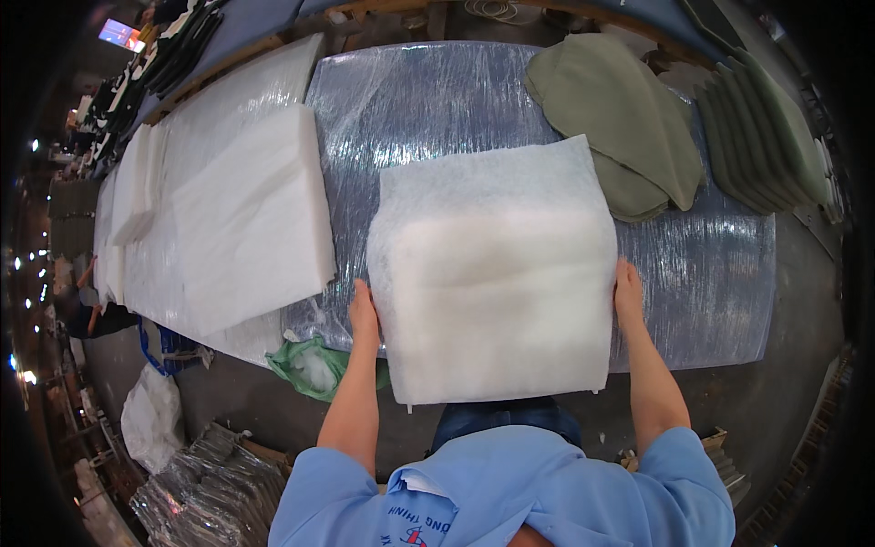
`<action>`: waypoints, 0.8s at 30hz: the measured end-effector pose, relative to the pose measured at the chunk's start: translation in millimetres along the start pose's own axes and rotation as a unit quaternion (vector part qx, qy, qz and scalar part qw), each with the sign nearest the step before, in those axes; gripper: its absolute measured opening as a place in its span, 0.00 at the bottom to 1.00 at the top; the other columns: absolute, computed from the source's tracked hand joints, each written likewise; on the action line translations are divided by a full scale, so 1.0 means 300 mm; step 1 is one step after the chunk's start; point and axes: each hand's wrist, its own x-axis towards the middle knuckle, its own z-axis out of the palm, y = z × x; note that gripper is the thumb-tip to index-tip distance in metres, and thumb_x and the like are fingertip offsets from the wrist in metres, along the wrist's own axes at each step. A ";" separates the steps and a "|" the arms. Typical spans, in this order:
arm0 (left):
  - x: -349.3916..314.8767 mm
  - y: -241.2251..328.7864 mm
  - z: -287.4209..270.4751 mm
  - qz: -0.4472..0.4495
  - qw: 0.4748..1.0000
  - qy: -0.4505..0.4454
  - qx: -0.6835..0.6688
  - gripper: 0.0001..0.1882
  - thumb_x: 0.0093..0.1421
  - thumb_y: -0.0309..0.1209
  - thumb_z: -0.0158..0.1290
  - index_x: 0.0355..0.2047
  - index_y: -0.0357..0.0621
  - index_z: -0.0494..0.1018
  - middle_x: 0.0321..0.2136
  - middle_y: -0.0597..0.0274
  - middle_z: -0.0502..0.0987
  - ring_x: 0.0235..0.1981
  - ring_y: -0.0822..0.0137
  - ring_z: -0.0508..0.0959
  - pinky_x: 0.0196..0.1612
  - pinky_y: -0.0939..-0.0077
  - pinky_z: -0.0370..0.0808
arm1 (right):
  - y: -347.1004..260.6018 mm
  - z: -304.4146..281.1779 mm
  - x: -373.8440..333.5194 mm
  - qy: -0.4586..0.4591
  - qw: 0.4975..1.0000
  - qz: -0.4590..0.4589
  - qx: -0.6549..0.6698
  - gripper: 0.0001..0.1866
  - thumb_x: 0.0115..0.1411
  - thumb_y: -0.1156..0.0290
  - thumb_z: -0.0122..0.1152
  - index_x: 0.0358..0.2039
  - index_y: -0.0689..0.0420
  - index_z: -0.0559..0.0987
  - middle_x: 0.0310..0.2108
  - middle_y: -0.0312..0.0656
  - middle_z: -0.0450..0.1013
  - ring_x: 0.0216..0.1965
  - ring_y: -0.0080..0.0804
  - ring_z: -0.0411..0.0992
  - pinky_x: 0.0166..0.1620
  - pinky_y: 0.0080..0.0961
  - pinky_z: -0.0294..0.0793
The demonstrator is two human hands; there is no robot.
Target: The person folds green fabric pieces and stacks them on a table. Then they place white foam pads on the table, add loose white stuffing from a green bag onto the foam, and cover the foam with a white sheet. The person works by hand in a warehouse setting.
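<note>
A white foam cushion pad (501, 310), covered by a thin sheet of fluffy wadding (488, 182), is in front of me at the near edge of the table. The wadding extends past the pad's far edge. My left hand (363, 308) is against the pad's left side, and my right hand (627, 290) is against its right side. Between them both hands grip the pad, with most fingers hidden behind its edges. Two small white tabs stick out at the near lower edge.
Clear plastic film wraps the table (410, 100). White wadding sheets (255, 219) are stacked at left. Grey-green fabric covers (620, 118) lie far right, beside a row of similar cushions (756, 137). A green bag (314, 369) and plastic-wrapped stack (210, 492) are below left.
</note>
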 end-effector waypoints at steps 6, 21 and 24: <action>-0.077 -0.163 -0.039 0.178 0.932 0.063 0.310 0.31 0.72 0.53 0.47 0.38 0.31 0.80 0.31 0.52 0.81 0.33 0.65 0.77 0.38 0.64 0.74 | 0.070 0.005 -0.098 -0.020 0.992 -0.061 -0.111 0.21 0.72 0.55 0.55 0.30 0.61 0.75 0.23 0.35 0.68 0.29 0.23 0.62 0.36 0.26 0.67; -0.192 -0.295 -0.104 0.204 0.955 0.073 0.203 0.31 0.74 0.51 0.44 0.37 0.30 0.80 0.32 0.53 0.83 0.34 0.63 0.79 0.43 0.67 0.75 | 0.154 -0.055 -0.216 -0.023 0.990 -0.060 -0.128 0.22 0.71 0.54 0.55 0.30 0.62 0.75 0.24 0.41 0.71 0.28 0.28 0.67 0.34 0.33 0.68; -0.180 -0.290 -0.099 0.203 0.941 0.075 0.260 0.31 0.74 0.50 0.46 0.34 0.30 0.80 0.29 0.54 0.82 0.31 0.64 0.79 0.41 0.67 0.75 | 0.175 -0.055 -0.180 0.008 0.985 -0.079 -0.156 0.22 0.71 0.54 0.55 0.29 0.62 0.74 0.23 0.41 0.71 0.28 0.27 0.66 0.34 0.33 0.67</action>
